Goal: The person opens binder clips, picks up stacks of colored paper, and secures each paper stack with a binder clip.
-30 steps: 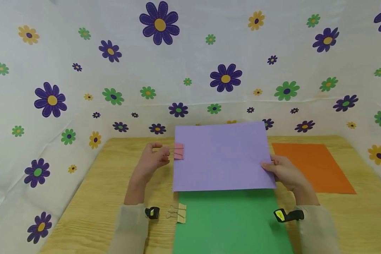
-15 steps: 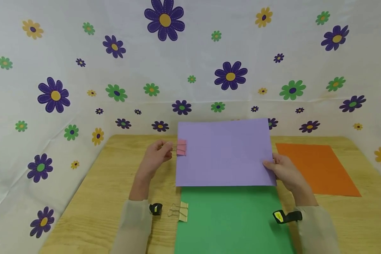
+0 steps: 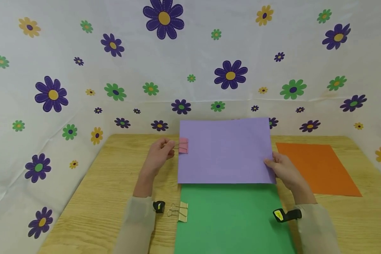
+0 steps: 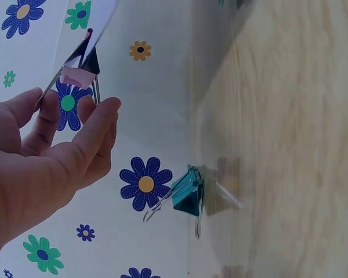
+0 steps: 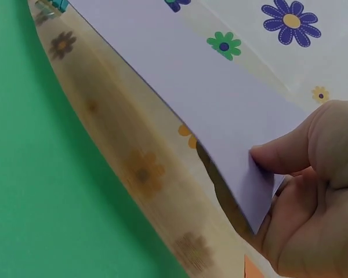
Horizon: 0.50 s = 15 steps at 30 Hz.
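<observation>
My left hand (image 3: 160, 151) pinches the wire handles of a pink binder clip (image 3: 183, 145), thumb on one handle and fingers on the other in the left wrist view. The clip sits over the left edge of a lilac sheet (image 3: 225, 151), which is raised and tilted above the table. My right hand (image 3: 285, 171) holds the sheet's right edge; its thumb lies on the front face near a corner in the right wrist view. Below lies a green sheet (image 3: 231, 218), with a cream binder clip (image 3: 183, 211) at its left edge. The lilac sheet hides the green sheet's far part.
An orange sheet (image 3: 319, 169) lies on the wooden table (image 3: 108, 197) at right. A teal binder clip (image 4: 188, 194) stands near the table's far edge in the left wrist view. A flowered white cloth (image 3: 130, 53) hangs behind and beside the table.
The head view has shifted slightly. The lilac sheet, with the pink binder clip on it, has moved a little farther up and right. Both hands keep their holds.
</observation>
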Motion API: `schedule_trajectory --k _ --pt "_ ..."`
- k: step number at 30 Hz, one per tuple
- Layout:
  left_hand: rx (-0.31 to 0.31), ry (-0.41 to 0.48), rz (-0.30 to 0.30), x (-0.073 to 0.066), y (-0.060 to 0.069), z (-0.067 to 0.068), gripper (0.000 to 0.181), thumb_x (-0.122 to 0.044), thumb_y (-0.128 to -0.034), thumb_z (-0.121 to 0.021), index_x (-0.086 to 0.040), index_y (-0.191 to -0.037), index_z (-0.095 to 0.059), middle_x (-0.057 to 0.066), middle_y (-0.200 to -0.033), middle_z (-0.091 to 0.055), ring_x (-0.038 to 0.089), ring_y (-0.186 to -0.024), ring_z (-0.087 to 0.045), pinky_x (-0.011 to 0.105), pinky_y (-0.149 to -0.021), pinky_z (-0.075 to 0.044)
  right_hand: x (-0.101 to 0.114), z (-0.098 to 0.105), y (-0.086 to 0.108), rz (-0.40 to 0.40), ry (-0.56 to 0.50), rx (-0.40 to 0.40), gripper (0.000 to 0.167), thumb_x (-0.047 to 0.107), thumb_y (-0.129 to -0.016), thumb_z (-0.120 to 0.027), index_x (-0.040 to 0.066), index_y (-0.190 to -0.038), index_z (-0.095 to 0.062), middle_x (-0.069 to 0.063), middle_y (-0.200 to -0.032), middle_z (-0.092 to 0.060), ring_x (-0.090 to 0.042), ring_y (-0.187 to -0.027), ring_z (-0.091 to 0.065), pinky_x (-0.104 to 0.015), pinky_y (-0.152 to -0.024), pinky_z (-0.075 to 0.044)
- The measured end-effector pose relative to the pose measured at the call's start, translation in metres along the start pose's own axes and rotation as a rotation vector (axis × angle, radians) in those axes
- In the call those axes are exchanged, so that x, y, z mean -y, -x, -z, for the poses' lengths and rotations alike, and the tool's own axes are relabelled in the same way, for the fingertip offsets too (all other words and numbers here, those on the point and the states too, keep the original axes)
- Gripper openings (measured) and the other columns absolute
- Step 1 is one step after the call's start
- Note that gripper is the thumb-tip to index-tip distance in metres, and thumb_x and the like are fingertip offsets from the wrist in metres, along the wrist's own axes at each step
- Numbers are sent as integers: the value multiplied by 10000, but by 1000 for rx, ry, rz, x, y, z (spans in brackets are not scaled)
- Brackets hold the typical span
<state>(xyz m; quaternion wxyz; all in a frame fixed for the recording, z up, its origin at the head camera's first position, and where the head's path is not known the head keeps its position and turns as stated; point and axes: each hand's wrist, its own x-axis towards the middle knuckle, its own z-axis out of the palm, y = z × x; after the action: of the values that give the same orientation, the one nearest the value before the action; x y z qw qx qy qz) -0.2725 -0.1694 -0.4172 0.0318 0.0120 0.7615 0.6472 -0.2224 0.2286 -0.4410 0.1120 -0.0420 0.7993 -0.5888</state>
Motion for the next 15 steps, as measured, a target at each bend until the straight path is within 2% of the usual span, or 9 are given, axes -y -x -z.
schedule_trajectory --k 4,8,11,15 --pt "-58 48 -12 2 -7 -8 281 -215 -1034 -545 64 -1063 -559 130 -997 -548 200 -852 -570 450 -962 -523 -2 1 -2 25 -38 -15 558 52 -1063 -327 -176 -1499 -63 -393 -1537 -187 -532 -1379 -314 -596 -1061 -351" --pt "-78 68 -23 3 -11 -14 281 -197 -1030 -554 78 -1081 -580 141 -979 -572 237 -866 -594 465 -960 -525 -4 2 -3 17 -42 -56 560 51 -1062 -330 -158 -1508 -65 -371 -1560 -150 -525 -1418 -238 -630 -1099 -282" --pt "-65 68 -31 4 -13 -16 260 -179 -1031 -552 74 -1076 -583 178 -1016 -565 259 -882 -591 475 -961 -522 -7 4 -4 7 -38 -84 555 75 -1071 -333 -137 -1519 -82 -357 -1559 -182 -503 -1419 -261 -618 -1104 -293" --pt "-75 63 -36 7 -14 -17 259 -162 -1028 -555 90 -1083 -586 190 -1015 -557 250 -865 -583 463 -945 -531 -11 6 -6 14 -7 -99 535 87 -1075 -347 -141 -1513 -140 -367 -1519 -277 -486 -1363 -374 -564 -1066 -374"
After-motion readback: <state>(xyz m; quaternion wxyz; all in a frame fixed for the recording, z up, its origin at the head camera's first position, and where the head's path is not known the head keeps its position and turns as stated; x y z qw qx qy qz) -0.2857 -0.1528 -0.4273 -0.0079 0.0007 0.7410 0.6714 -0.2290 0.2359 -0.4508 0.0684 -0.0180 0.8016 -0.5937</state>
